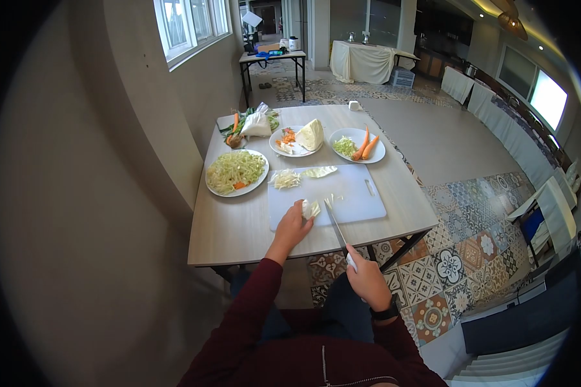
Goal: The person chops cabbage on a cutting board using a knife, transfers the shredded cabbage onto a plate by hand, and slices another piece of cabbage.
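My left hand (292,227) is closed on a piece of cabbage (311,209) at the near edge of the white cutting board (361,208). In my right hand (366,276) is a knife (335,223) with a pale handle, its blade slanting over the board just right of the cabbage. A few thin cut strips (331,198) lie by the knife tip. Farther back on the board are a pile of shredded cabbage (285,178) and a flat cabbage leaf piece (320,171).
A plate of shredded cabbage (237,172) stands at left. Behind the board, one plate holds a cabbage wedge (310,135) and chopped carrot; another holds carrots (366,145) and green shreds. A plastic bag (257,124) and vegetables lie at the far left. A wall borders the table's left side.
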Tool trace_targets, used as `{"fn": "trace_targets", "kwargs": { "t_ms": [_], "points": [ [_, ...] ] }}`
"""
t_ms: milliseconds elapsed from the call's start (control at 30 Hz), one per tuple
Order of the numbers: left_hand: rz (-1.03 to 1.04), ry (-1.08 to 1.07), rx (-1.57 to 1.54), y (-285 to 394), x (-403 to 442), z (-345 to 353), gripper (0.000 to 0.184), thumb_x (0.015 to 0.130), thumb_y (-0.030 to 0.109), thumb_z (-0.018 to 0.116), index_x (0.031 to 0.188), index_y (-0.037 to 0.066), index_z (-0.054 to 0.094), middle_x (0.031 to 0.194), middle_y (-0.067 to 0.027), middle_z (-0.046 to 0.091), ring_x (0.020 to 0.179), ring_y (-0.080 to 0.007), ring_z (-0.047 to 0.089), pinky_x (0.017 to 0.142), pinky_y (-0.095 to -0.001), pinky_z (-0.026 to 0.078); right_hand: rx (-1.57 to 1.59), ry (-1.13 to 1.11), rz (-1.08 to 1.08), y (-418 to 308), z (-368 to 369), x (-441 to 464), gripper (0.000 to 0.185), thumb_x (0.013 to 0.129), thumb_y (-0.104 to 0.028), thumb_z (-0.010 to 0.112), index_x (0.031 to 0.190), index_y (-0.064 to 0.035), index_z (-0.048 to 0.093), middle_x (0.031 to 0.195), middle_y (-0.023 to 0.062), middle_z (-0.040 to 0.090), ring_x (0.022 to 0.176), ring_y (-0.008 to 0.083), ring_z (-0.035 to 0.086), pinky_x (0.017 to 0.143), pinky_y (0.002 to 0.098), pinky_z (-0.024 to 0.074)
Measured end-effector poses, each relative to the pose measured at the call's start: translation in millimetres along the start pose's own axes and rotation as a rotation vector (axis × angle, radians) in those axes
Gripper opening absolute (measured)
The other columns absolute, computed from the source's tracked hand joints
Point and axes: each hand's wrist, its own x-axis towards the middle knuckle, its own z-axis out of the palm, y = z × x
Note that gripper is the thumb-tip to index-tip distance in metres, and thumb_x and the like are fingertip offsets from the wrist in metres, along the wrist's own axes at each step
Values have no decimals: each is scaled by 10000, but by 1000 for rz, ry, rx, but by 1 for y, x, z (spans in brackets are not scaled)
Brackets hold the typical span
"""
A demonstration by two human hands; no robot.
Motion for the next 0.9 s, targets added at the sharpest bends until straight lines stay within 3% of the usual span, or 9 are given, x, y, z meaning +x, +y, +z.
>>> {"fn": "trace_targets", "kwargs": {
  "t_ms": [67, 267, 767, 867, 900],
  "points": [
    [-94, -111, -16, 6, 2, -7, 572, 878, 223, 668, 1310, -62, 424, 1162, -266, 578, 1099, -417, 567, 927, -433, 468, 8, 9, -9, -3, -2, -1, 502, 867, -88, 531, 1363, -13, 513, 819, 300, 645, 801, 454, 642, 747, 521, 496],
    [-137, -137, -55, 9, 4, -10, 564, 879, 229, 665, 1306, -60, 435, 1171, -268, 578, 1101, -418, 566, 934, -436, 466, 25, -1, -43, -10, -3, 0, 509, 863, -75, 534, 1368, -11, 506, 818, 301, 641, 785, 451, 640, 738, 526, 494],
    [-119, -108, -75, 9, 3, -8, 546, 871, 216, 667, 1300, -40, 446, 1148, -255, 590, 1083, -414, 572, 923, -437, 467, -87, -60, -38, -5, 16, -1, 521, 872, -75, 535, 1384, 8, 479, 767, 299, 624, 742, 449, 634, 702, 516, 498],
    [-38, -39, -37, 6, 3, -6, 545, 868, 236, 675, 1296, -10, 444, 1071, -238, 623, 1014, -404, 594, 836, -460, 491, -83, -41, -52, -7, 19, -3, 525, 871, -67, 531, 1387, 12, 472, 743, 302, 615, 717, 453, 631, 679, 523, 498],
    [-66, -63, -50, 7, 4, -6, 543, 868, 229, 672, 1295, -20, 446, 1097, -243, 612, 1037, -407, 585, 863, -451, 483, -85, -36, -58, -6, 20, -5, 524, 871, -64, 530, 1385, 16, 472, 734, 301, 612, 707, 453, 629, 673, 523, 496]
  ]
}}
